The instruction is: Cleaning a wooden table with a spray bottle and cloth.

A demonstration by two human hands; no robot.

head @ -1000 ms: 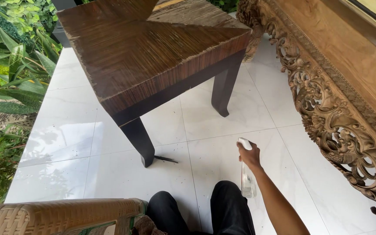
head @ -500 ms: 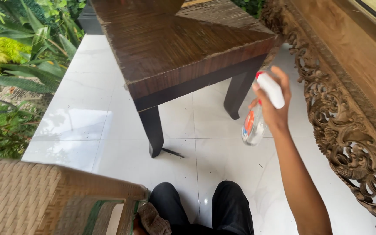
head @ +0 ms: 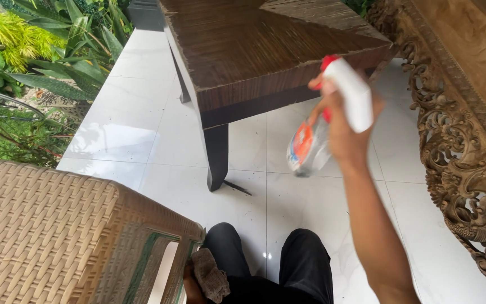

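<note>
The person wears black trousers (head: 305, 264), both knees showing side by side at the bottom of the view. The right arm (head: 372, 225) is bare, with no sleeve, watch or ring in sight. The right hand (head: 344, 132) wears no glove.

A clear plastic spray bottle (head: 316, 141) with a white trigger head, red nozzle and orange-and-blue label is held up in the air, gripped at its neck. It tilts with the head upward to the right and the body hanging down-left, in front of the dark wooden table's near edge.
</note>
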